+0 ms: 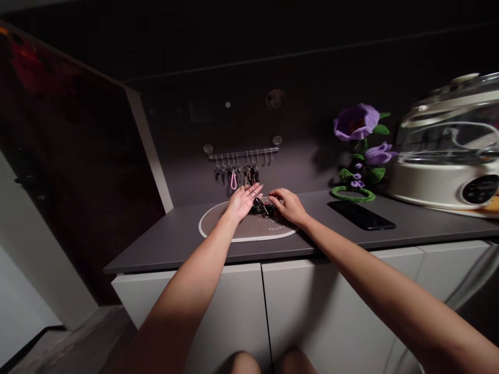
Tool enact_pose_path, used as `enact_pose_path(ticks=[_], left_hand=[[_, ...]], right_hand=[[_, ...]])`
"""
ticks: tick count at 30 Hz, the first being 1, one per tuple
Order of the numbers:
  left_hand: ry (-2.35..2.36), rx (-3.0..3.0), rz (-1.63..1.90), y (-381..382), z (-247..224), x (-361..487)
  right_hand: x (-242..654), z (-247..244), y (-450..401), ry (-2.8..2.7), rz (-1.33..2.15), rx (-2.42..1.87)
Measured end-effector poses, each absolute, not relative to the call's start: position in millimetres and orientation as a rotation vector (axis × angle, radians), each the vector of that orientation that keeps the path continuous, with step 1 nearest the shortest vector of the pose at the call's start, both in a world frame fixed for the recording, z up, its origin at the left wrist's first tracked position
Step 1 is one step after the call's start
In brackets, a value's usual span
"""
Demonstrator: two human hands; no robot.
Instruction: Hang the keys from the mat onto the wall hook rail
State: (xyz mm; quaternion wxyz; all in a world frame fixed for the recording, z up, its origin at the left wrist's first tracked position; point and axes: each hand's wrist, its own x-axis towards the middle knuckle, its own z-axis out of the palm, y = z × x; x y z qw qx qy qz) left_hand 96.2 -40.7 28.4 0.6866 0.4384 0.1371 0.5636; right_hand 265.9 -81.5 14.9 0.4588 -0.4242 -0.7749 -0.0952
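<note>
My left hand is palm up with its fingers stretched out, just under the hanging keys. A small dark bunch of keys with metal parts lies between my two hands, over the oval mat. My right hand is at the right side of that bunch, its fingers curled towards the thumb. What sits between those fingertips is too small to make out. Several keys and a pink loop hang from the clear hook rail on the wall behind.
A black phone lies on the dark counter, right of the mat. Behind it stand purple flowers with a green ring base. A cream appliance with a clear cover stands at the far right. White cabinet doors are below.
</note>
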Motion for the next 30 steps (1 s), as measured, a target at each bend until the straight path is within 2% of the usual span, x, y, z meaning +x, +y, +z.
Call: enact_pose_path(ticks=[10,30], left_hand=[[0.279,1.056,1.192,-46,30,100],[0.283,1.053,1.252,-44,26,100]], right_hand=[[253,11,-79,-1.952,-0.305,-0.932],[254,19,-81,-1.679,-0.037,-0.939]])
